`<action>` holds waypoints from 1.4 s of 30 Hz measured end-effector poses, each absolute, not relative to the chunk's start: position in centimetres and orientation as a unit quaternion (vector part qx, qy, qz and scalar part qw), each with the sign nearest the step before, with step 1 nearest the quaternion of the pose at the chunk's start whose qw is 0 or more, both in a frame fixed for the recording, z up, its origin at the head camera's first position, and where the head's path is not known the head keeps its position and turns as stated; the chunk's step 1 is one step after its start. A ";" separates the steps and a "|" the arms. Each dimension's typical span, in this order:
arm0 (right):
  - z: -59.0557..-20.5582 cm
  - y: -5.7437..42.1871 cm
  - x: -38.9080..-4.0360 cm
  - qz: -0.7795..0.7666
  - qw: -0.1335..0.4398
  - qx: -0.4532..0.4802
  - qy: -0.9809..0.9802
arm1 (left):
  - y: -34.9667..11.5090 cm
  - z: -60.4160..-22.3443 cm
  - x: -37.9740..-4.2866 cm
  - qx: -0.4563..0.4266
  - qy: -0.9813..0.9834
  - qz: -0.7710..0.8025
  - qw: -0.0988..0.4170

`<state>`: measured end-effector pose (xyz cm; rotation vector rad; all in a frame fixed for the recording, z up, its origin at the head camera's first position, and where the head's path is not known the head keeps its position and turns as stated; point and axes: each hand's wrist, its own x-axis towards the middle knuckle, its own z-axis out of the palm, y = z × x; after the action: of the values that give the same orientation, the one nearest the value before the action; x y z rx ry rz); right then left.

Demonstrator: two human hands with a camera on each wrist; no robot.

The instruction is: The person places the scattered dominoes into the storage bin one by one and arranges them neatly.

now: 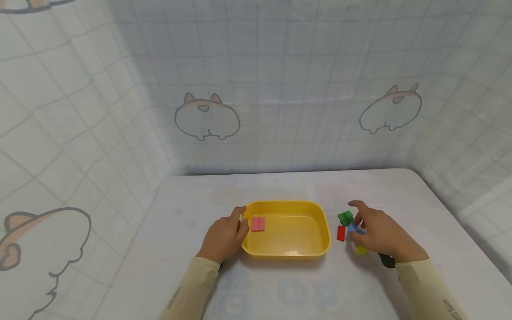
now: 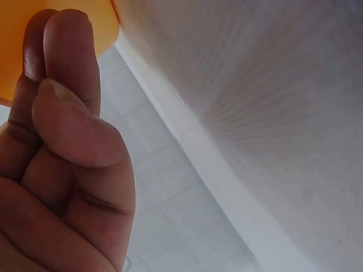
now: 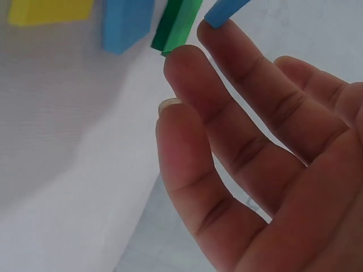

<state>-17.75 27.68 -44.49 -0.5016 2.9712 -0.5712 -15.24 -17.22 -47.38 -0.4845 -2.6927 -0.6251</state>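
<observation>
A yellow tray stands in the middle of the table, with two pink blocks side by side at its left inside. My left hand holds the tray's left rim, thumb and forefinger over the edge. Over a small group of blocks to the right of the tray is my right hand, its fingers loosely bent. A blue block meets one fingertip in the right wrist view; another blue block is nearby. Green blocks, a red block and a yellow block lie around this hand.
The white table ends at a cloth wall with a grid and animal drawings, which also rises along both sides. A dark device shows under the right wrist.
</observation>
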 end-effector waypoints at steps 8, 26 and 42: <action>-43.7 27.1 -17.7 -0.191 0.016 -0.184 0.964 | -17.3 -47.6 -15.2 -0.163 -0.949 -0.215 0.163; -40.9 20.7 -18.5 -0.270 -0.067 -0.263 0.924 | -17.6 -47.4 -15.0 -0.163 -0.952 -0.208 0.157; -38.1 12.4 -20.1 -0.288 -0.032 -0.321 0.902 | -17.5 -47.7 -14.8 -0.161 -0.952 -0.211 0.151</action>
<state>-20.07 12.45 -38.11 -1.0283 2.8926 -0.9225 -14.83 -17.53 -47.66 -0.4618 -2.7343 -0.6059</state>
